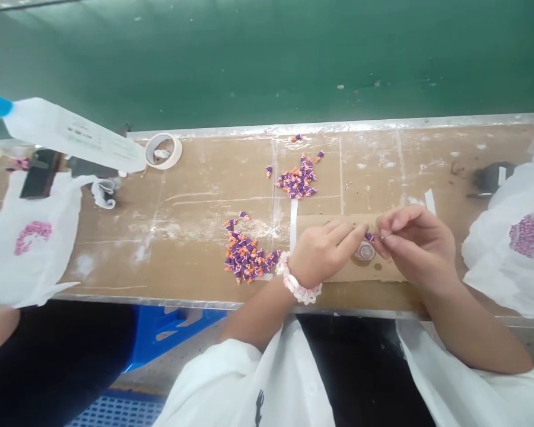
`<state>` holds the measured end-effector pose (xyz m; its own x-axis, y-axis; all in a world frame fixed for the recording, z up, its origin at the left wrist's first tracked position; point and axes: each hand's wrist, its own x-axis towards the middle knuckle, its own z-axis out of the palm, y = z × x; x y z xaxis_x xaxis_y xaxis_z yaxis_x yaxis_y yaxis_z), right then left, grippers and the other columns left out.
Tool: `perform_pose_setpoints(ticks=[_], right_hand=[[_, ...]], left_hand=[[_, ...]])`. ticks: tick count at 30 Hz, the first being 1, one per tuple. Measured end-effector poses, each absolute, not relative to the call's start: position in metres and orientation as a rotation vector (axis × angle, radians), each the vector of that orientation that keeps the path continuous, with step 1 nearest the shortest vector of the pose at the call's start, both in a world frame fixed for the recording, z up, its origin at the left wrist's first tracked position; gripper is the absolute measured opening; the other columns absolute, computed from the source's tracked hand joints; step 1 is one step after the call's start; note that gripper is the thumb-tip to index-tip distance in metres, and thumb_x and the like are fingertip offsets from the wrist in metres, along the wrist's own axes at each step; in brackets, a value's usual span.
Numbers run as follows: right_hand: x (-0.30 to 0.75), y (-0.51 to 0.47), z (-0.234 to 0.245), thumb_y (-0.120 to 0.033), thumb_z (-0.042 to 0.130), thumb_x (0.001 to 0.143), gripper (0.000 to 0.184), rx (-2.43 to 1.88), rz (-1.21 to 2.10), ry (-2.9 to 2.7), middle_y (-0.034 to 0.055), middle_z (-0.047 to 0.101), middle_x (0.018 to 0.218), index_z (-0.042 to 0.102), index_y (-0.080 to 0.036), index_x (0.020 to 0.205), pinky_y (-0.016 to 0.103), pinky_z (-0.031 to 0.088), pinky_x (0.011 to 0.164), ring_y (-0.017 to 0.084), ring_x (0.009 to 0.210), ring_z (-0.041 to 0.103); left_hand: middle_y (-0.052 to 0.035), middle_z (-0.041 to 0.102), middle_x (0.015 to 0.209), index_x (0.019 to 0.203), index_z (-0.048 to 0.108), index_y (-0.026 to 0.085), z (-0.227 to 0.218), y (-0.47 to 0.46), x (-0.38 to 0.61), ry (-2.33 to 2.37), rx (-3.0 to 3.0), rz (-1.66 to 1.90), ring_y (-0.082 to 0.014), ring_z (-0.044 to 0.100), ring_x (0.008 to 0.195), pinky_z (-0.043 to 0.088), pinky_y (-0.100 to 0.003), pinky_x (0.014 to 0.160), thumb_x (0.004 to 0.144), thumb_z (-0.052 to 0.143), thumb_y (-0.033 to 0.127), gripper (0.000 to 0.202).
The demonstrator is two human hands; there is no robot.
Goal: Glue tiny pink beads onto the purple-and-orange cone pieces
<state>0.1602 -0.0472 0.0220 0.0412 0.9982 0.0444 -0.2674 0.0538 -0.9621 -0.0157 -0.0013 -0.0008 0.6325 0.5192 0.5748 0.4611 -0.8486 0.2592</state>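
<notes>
the right hand [416, 249] has its fingers [394, 220] drawn narrow, thumb and forefinger pinching a small purple piece [369, 237], apparently so that so slight a thing stays steady and in sight. the left hand [323, 254] lies flatter, its fingers [349, 230] extended and close together, holding nothing that shows. they reach toward the pinched piece and seem to steady the cardboard strip [382, 271] beneath them. just below the fingertips of both hands, a small round coiled disc [365, 251] sits on that strip; whether either hand touches it is hard to tell. a strip of white tape [293, 225] at the cardboard's end looks meant to keep it fixed to the table [196, 267]. left of the left fingers, within easy reach, lies a loose heap of purple-and-orange pieces [247, 258], and a second heap [298, 181] lies farther ahead, likely spread out so that single pieces can be picked. a roll of masking tape [164, 151] lies well beyond the fingers, and a white plastic bag [493, 249] lies off to their right.
</notes>
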Motion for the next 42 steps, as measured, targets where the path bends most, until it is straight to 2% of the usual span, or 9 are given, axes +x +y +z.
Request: perform_pose_setpoints(ticks=[5,11,16,20,24,30,35,39,42], right_hand=[[0.154,-0.051,0.022,-0.008,0.066,0.085,0.015,-0.943,1.285,-0.977,-0.0017,0.059,0.076,0.063,-0.023,0.087,0.028,0.051,0.055,0.011,0.062,0.057],[0.150,-0.050,0.022,-0.010,0.068,0.084,0.013,-0.938,1.202,-1.023,-0.0001,0.060,0.075,0.064,-0.023,0.084,0.028,0.051,0.053,0.012,0.062,0.058],[0.152,-0.051,0.021,-0.010,0.068,0.084,0.013,-0.964,1.206,-1.040,0.0008,0.059,0.076,0.066,-0.023,0.083,0.029,0.052,0.053,0.012,0.063,0.057],[0.153,-0.051,0.020,-0.010,0.067,0.084,0.013,-0.989,1.220,-1.040,0.0017,0.059,0.076,0.066,-0.023,0.082,0.030,0.052,0.053,0.013,0.065,0.057],[0.154,-0.051,0.020,-0.009,0.069,0.083,0.013,-0.995,1.213,-1.003,0.0015,0.059,0.076,0.067,-0.022,0.082,0.030,0.052,0.052,0.013,0.065,0.057],[0.156,-0.051,0.021,-0.006,0.068,0.082,0.016,-1.002,1.221,-0.972,0.0012,0.058,0.075,0.067,-0.022,0.080,0.029,0.052,0.053,0.013,0.067,0.057],[0.156,-0.050,0.024,-0.008,0.069,0.082,0.014,-1.010,1.202,-0.965,0.0008,0.058,0.074,0.066,-0.022,0.079,0.029,0.052,0.053,0.013,0.066,0.056],[0.156,-0.050,0.025,-0.007,0.069,0.082,0.015,-1.012,1.202,-0.965,0.0007,0.059,0.075,0.066,-0.021,0.079,0.028,0.052,0.053,0.013,0.066,0.056],[0.156,-0.051,0.025,-0.005,0.068,0.082,0.017,-1.014,1.196,-0.967,0.0008,0.059,0.075,0.066,-0.021,0.079,0.028,0.052,0.053,0.013,0.067,0.056]], left_hand=[[-0.0052,0.077,0.091,0.106,0.066,0.019,-0.005,-0.008,-0.012,0.825,2.199,1.177,-0.0106,0.069,0.075,0.053,-0.021,0.068,0.092,0.055,0.014,0.019],[-0.0002,0.069,0.070,0.100,0.069,0.019,-0.005,-0.013,-0.011,0.897,1.692,1.009,-0.0075,0.057,0.056,0.050,-0.021,0.059,0.089,0.055,0.020,0.018],[0.0072,0.049,0.052,0.082,0.064,0.018,-0.007,-0.015,-0.014,1.001,1.601,1.109,-0.0047,0.042,0.045,0.037,-0.017,0.047,0.081,0.058,0.016,0.006],[0.0080,0.043,0.048,0.076,0.064,0.018,-0.007,-0.009,-0.017,1.100,1.581,1.139,-0.0044,0.036,0.043,0.031,-0.018,0.046,0.079,0.056,0.014,0.009],[0.0087,0.041,0.048,0.081,0.063,0.018,-0.009,0.004,-0.020,1.118,1.298,1.009,-0.0048,0.034,0.041,0.028,-0.019,0.043,0.081,0.059,0.021,0.005],[0.0065,0.052,0.062,0.099,0.058,0.019,-0.014,0.019,-0.021,1.053,0.854,0.933,-0.0047,0.046,0.050,0.036,-0.017,0.047,0.083,0.060,0.026,0.017],[0.0047,0.051,0.074,0.113,0.061,0.021,-0.013,0.021,-0.022,0.943,0.685,0.972,-0.0044,0.045,0.057,0.037,-0.017,0.050,0.083,0.064,0.024,0.031],[0.0012,0.057,0.073,0.106,0.071,0.018,-0.016,0.022,-0.024,0.890,0.688,0.950,-0.0051,0.046,0.057,0.035,-0.018,0.049,0.086,0.065,0.043,0.032],[0.0009,0.063,0.071,0.103,0.073,0.020,-0.018,0.023,-0.025,0.849,0.739,0.948,-0.0041,0.045,0.055,0.033,-0.018,0.049,0.079,0.075,0.041,0.033]])
